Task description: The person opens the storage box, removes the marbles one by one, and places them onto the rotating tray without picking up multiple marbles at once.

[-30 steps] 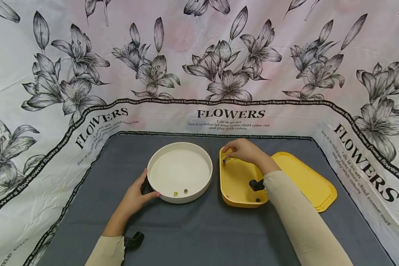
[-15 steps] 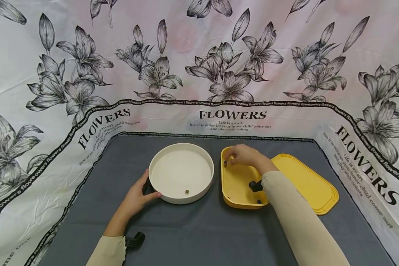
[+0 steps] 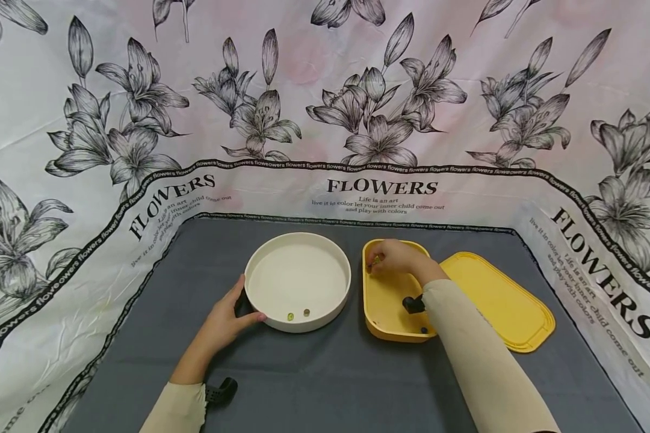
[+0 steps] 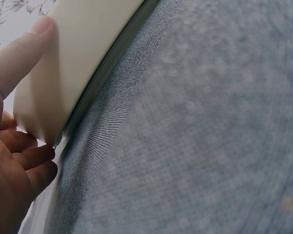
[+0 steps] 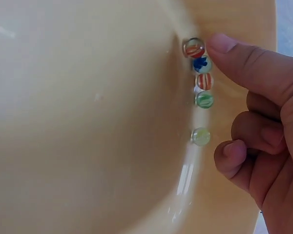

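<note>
My left hand (image 3: 223,319) holds the near left side of a round white tray (image 3: 298,270). In the left wrist view its thumb presses the tray wall and the other fingers curl at the bottom edge. A green marble (image 3: 290,316) and a brownish marble (image 3: 306,313) lie in the tray. My right hand (image 3: 394,257) reaches into the yellow box (image 3: 401,338). Its thumb tip is at an orange-striped marble (image 5: 194,48), the end one in a row of several along the box wall. Other fingers are curled; the index fingertip is hidden, so a pinch is unclear.
A yellow lid (image 3: 504,307) lies to the right of the box, partly behind the right sleeve. A dark blue marble (image 3: 424,330) sits in the box's near right corner. Grey cloth (image 3: 325,385) covers the table, with a flowered curtain behind.
My right hand has shifted slightly down within the yellow box, and its fingers now cover the blue marble seen by them before. My left hand keeps its hold on the tray.
</note>
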A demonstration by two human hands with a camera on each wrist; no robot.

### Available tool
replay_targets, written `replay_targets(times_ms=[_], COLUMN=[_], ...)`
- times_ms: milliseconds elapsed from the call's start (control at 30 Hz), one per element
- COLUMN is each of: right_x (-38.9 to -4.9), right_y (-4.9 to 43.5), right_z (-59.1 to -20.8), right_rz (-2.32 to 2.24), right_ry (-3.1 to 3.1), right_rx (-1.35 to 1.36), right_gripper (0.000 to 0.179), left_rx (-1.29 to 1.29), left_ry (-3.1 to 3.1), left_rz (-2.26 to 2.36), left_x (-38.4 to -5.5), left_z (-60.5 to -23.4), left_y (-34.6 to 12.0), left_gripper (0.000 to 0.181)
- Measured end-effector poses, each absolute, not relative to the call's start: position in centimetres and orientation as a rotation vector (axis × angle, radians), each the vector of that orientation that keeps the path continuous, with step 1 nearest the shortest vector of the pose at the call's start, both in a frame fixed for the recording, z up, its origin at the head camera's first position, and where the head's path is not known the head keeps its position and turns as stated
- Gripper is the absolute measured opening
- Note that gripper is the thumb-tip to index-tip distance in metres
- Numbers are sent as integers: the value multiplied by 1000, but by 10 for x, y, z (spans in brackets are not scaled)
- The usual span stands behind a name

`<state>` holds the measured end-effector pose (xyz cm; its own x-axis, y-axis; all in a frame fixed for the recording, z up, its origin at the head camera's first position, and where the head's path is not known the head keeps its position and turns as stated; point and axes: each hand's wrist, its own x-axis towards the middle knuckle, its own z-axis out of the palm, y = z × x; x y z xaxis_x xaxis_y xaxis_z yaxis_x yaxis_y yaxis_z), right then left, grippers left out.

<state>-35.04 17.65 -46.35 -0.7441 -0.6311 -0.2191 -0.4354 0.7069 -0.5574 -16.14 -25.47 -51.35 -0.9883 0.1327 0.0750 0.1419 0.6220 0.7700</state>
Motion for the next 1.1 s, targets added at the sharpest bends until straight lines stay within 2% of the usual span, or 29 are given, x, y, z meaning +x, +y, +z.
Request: replay_targets(times_ms=[467,1100], right_x=[-358,-350], right_y=[172,173], right_z=[-478,-474], right_rz=[-667,-687], right_ry=[2517,2573], right_rx=[-836,-852], right_gripper=[11,5], left_rx=[-234,-244], left_ry=[-2822,-2806], left_rz=[-1294,-1314], left_x=[-163,-166], left_z=[-513,-515], left_y=[-255,-256], left_gripper=[120,120])
